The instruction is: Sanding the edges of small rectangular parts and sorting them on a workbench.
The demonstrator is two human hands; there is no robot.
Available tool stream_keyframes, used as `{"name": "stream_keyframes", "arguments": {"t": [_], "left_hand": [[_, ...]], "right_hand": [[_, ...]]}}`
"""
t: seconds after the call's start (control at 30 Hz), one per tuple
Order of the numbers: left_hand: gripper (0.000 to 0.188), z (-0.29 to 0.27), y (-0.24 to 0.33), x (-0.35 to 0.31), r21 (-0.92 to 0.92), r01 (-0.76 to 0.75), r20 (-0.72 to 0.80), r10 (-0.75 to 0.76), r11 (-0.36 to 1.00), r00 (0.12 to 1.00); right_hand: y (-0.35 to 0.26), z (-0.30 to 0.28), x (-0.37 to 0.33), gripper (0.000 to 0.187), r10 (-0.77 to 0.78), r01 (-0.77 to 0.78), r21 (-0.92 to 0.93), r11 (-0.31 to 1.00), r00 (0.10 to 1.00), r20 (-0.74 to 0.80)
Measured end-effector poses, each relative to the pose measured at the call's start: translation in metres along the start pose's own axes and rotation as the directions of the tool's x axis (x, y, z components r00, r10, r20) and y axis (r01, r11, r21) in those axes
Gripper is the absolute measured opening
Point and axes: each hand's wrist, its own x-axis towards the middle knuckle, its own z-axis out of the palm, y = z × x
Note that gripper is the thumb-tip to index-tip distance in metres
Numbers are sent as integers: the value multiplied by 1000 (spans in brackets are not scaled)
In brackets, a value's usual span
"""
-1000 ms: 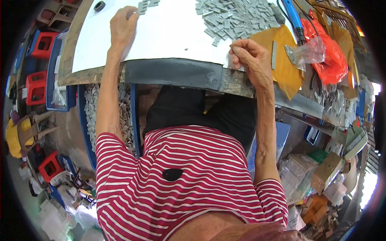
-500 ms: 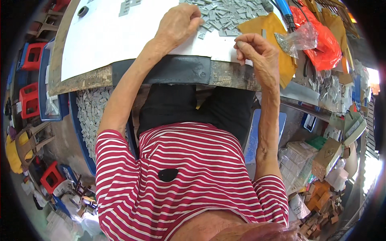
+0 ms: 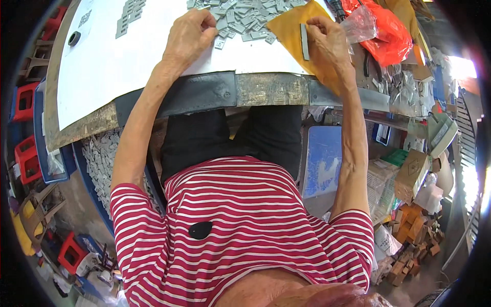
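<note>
1. Evidently, the left hand (image 3: 189,38) is nearer to the pile of small grey rectangular pieces (image 3: 248,19), which spreads rightward from its fingertips.
2. Its grip is curled inward (whether a piece is pinched there, I cannot tell).
3. One outlying piece (image 3: 219,44) lies just right of the left thumb, on the white-covered surface (image 3: 97,66).
4. The right hand (image 3: 331,42) curls beside a slim grey bar (image 3: 305,43); the bar lies left of it, long axis pointing away from the body, over yellow-brown paper (image 3: 284,28). Whether that grip holds anything is unclear.
5. Leftward, a stepped row of grey pieces (image 3: 131,16) lies well apart from the pile.
</note>
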Motion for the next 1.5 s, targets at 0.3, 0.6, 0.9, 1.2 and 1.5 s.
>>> {"name": "stream_keyframes", "arguments": {"t": [0.3, 0.6, 0.9, 1.2, 1.5], "left_hand": [[12, -3, -2, -2, -43, 25, 26, -24, 999, 999], [16, -5, -4, -3, -118, 30, 53, -24, 993, 998], [17, -5, -3, -4, -114, 44, 45, -39, 993, 998], [19, -23, 9, -6, -414, 108, 57, -93, 904, 994], [24, -21, 25, -16, -676, 167, 99, -136, 718, 986]], "right_hand": [[15, 6, 13, 16, -358, 360, -262, 896, 932, 58], [16, -1, 25, 13, -312, 382, -276, 882, 912, 266], [15, 0, 31, 11, -344, 496, -401, 770, 852, 393], [17, -1, 28, 13, -386, 482, -334, 810, 867, 314], [30, 0, 29, 11, -422, 462, -264, 847, 885, 194]]}}
